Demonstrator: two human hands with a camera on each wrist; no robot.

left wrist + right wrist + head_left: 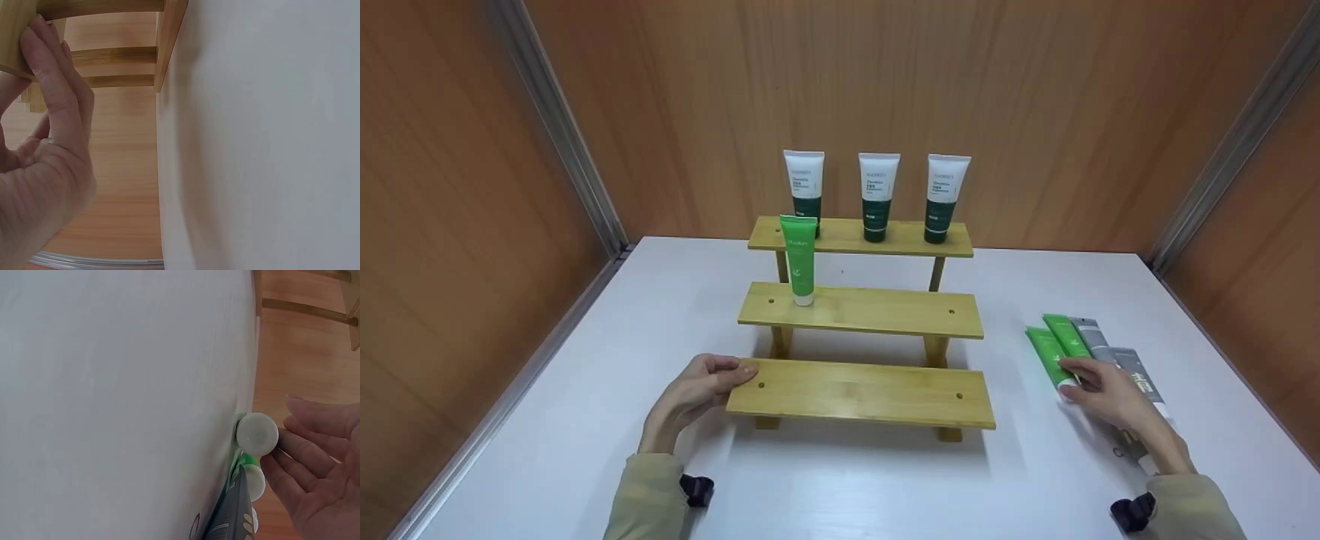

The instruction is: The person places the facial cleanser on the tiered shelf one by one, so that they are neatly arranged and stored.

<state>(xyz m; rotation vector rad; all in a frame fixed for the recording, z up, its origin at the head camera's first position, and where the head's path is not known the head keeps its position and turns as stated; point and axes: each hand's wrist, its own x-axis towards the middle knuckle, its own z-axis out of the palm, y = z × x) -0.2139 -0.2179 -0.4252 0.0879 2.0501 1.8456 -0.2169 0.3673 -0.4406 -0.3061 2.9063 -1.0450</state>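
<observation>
A three-tier wooden display stand (862, 390) stands in the middle of the table. My left hand (697, 390) grips the left end of its lowest board, thumb on top and fingers underneath. At the right, my right hand (1117, 397) is over the nearest green tube (1044, 351), thumb and fingers around its white cap (257, 434). In the right wrist view the thumb stands apart from that cap, with the fingers extended beside it. Another green tube (1066, 334) lies alongside, next to grey tubes (1136, 371) partly hidden by the hand. One green tube (800, 259) stands cap-down on the middle tier's left.
Three white and dark-green tubes, left (805, 176), middle (877, 195) and right (943, 196), stand on the top tier. The white table (585, 390) is bounded by wooden panels (885, 90) at back and sides, with metal corner posts (562, 112).
</observation>
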